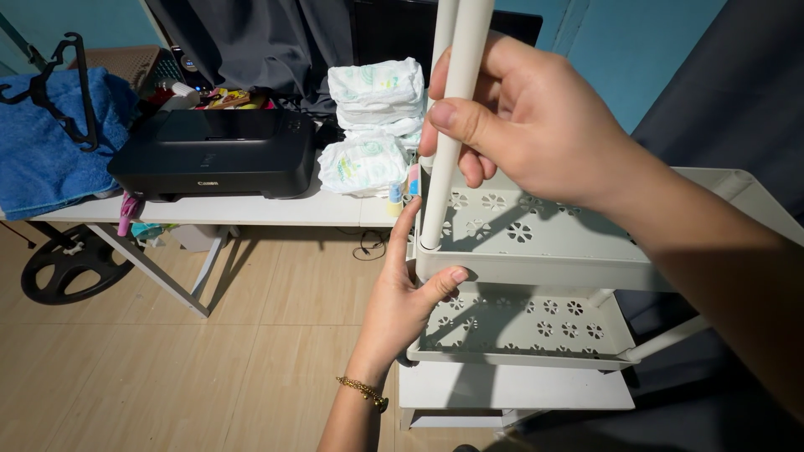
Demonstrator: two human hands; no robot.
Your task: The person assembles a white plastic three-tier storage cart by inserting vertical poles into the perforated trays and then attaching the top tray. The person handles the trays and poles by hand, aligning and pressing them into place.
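The right hand [523,125] pinches the stiff, light white plastic pole [448,134]; the left hand [410,293] clasps the white perforated plastic shelf tray's [536,272] corner, likely smooth and slippery.

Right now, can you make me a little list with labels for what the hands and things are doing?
right hand: right hand wraps its fingers around the upright white plastic pole
left hand: left hand grips the corner of the top white perforated plastic shelf tray
pole: stands in the tray's corner socket
rack: two more white trays sit below the top one
table: long white table carries a black printer and folded white cloths
floor: light wood-look floor
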